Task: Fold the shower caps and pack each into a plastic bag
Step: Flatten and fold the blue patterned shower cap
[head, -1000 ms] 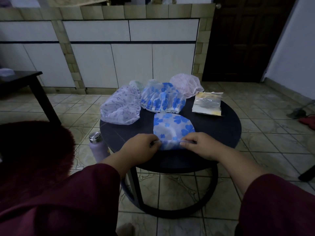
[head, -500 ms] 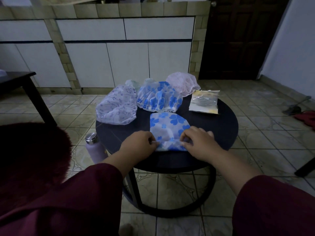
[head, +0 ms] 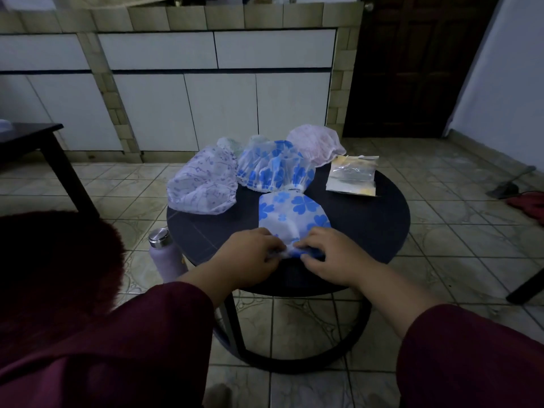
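Note:
A white shower cap with blue flowers (head: 293, 213) lies flattened on the round dark table (head: 368, 225). My left hand (head: 250, 254) and my right hand (head: 326, 254) both pinch its bunched near edge, fingertips almost meeting. Behind it lie a purple-patterned cap (head: 203, 187), a second blue-flowered cap (head: 273, 166) and a pink cap (head: 316, 145). A stack of clear plastic bags (head: 351, 176) rests at the table's back right.
A lilac bottle with a steel lid (head: 163, 254) stands on the tiled floor left of the table. A dark side table (head: 38, 142) is at far left. White cabinets and a dark door stand behind.
Both hands have drawn closer together, gathering the cap's near edge into a narrower bunch. The other caps and the bags have not moved.

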